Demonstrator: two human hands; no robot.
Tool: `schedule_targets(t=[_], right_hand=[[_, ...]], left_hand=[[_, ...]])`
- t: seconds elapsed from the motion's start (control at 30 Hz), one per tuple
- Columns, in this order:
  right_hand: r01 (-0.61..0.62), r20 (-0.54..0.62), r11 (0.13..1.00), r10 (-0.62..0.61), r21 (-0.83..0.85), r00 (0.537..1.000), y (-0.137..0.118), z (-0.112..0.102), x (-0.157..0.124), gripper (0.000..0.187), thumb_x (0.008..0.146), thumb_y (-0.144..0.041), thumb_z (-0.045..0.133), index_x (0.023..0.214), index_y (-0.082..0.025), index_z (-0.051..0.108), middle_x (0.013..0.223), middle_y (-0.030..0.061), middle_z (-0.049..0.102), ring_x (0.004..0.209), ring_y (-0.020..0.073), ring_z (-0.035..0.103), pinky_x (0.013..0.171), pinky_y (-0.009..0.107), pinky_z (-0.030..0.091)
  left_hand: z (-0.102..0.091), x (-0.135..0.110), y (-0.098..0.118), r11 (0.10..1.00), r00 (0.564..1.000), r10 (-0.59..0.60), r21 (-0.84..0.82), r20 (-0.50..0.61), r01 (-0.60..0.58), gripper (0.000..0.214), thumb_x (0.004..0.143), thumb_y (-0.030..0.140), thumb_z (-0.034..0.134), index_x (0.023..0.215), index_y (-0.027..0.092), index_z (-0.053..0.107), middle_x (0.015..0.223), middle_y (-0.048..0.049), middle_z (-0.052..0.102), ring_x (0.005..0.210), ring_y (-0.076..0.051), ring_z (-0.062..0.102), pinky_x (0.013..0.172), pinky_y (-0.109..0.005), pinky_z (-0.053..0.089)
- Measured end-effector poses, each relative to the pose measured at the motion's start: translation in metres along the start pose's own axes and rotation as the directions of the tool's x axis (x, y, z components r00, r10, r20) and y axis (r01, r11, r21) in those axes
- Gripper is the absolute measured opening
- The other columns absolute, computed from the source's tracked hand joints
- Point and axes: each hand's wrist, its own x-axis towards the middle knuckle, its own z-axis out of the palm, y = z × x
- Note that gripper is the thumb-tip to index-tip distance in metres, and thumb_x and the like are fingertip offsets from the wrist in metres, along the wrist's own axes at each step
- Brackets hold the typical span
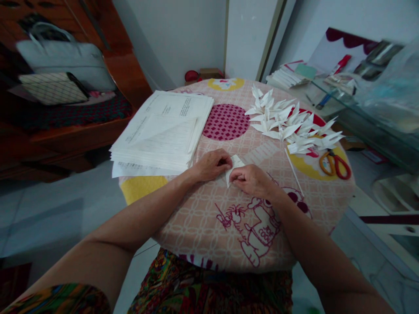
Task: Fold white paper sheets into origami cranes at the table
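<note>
A small folded piece of white paper (pixel 234 167) lies on the round table's patterned cloth (pixel 209 226), pinched from both sides. My left hand (pixel 211 165) is closed on its left edge. On its right edge, my right hand (pixel 253 180) presses with curled fingers. Behind the hands, at the right, a pile of several finished white folded paper shapes (pixel 291 124) is spread out. A thick stack of printed white sheets (pixel 163 131) sits at the left of the table.
Orange-handled scissors (pixel 334 164) lie at the table's right edge, a thin white stick (pixel 293 171) beside them. A glass shelf (pixel 360 109) with papers stands to the right. A wooden bench with a grey bag (pixel 65 59) is on the left.
</note>
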Motion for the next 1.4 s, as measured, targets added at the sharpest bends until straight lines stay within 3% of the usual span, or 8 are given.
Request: schedule_targets(t=[0.17,0.33,0.63,0.97,1.27,1.4], right_hand=[[0.027,0.036,0.994,-0.031,0.109,0.999,0.005,-0.001,0.001,0.021,0.074,-0.008,0.056,0.078,-0.017,0.075,0.059,-0.0033,0.062,0.055,0.0099,0.052,0.056,0.022,0.035],[0.018,0.091,0.995,-0.027,0.099,0.995,0.007,-0.002,0.000,0.024,0.075,-0.008,0.056,0.082,-0.017,0.077,0.057,-0.0039,0.061,0.053,0.0093,0.050,0.056,0.022,0.033],[0.039,0.029,0.992,-0.036,-0.122,0.999,-0.003,0.002,-0.004,0.015,0.076,-0.010,0.062,0.082,-0.017,0.075,0.064,-0.0022,0.062,0.058,0.0097,0.049,0.060,0.025,0.030],[0.038,0.068,0.960,-0.020,-0.278,0.997,-0.018,0.005,-0.006,0.010,0.081,-0.012,0.061,0.082,-0.018,0.069,0.061,-0.0031,0.056,0.056,0.0098,0.042,0.059,0.026,0.024],[0.158,0.127,0.895,-0.115,-0.416,0.985,-0.009,0.006,-0.005,0.015,0.087,-0.019,0.060,0.083,-0.018,0.074,0.066,0.0020,0.066,0.060,0.0127,0.049,0.058,0.027,0.023],[0.227,0.133,0.898,-0.190,-0.376,0.973,0.000,0.006,-0.010,0.020,0.086,-0.015,0.059,0.086,-0.019,0.078,0.073,0.0042,0.074,0.064,0.0140,0.058,0.061,0.027,0.030]], left_hand=[[-0.001,-0.001,0.002,0.999,1.000,-0.029,-0.028,0.001,0.029,0.010,0.082,0.017,0.060,0.085,0.015,0.070,0.086,-0.0040,0.065,0.080,-0.014,0.058,0.075,-0.027,0.043],[0.000,-0.001,-0.001,1.000,1.000,-0.003,-0.027,-0.011,0.003,0.009,0.079,0.017,0.061,0.082,0.015,0.070,0.084,-0.0035,0.064,0.079,-0.014,0.057,0.076,-0.028,0.044],[0.003,-0.002,-0.005,0.999,0.999,0.031,-0.021,-0.011,-0.031,0.010,0.077,0.020,0.062,0.083,0.015,0.068,0.084,-0.0026,0.063,0.076,-0.013,0.057,0.071,-0.027,0.046],[0.004,-0.002,-0.005,1.000,0.999,0.031,-0.001,-0.010,-0.031,0.012,0.079,0.021,0.061,0.085,0.015,0.069,0.087,-0.0036,0.065,0.078,-0.013,0.058,0.071,-0.027,0.046],[0.003,-0.002,-0.005,0.999,0.999,0.037,0.004,-0.009,-0.037,0.011,0.078,0.018,0.061,0.084,0.014,0.069,0.085,-0.0032,0.066,0.078,-0.013,0.059,0.073,-0.027,0.047],[0.001,-0.002,-0.005,0.999,0.999,0.038,-0.001,-0.006,-0.038,0.012,0.079,0.016,0.061,0.087,0.014,0.070,0.087,-0.0034,0.067,0.080,-0.013,0.061,0.074,-0.027,0.048]])
